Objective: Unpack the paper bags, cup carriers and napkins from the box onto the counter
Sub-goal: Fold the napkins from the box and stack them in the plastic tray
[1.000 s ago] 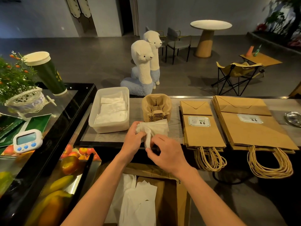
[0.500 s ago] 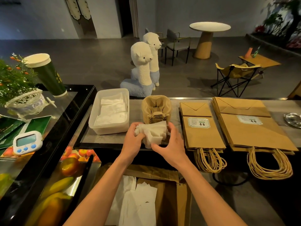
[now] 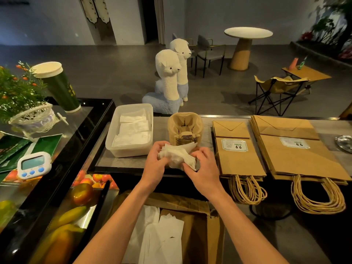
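Standing well left of the cup carriers (image 3: 184, 128), a green cup (image 3: 59, 86) and a white timer (image 3: 34, 164) sit on the dark display case. Just left of the carriers, a clear plastic tub (image 3: 129, 152) on the counter (image 3: 206, 130) holds flat white napkins. Directly in front of the cup carriers, over the counter's near edge, both hands grip a crumpled bundle of napkins (image 3: 177, 157). The left hand (image 3: 154, 168) has its fingers curled round the bundle's left end, and the right hand (image 3: 203, 168) pinches the right end between thumb and curled fingers. Whether the bundle touches the carriers cannot be told. Just right of the cup carriers lies a flat stack of smaller paper bags (image 3: 238, 159), labels up, rope handles hanging over the near edge. Farther right of the carriers, a stack of larger paper bags (image 3: 299, 155) lies the same way. Below and in front of the carriers, the open cardboard box (image 3: 198, 225) shows white paper sheets inside.
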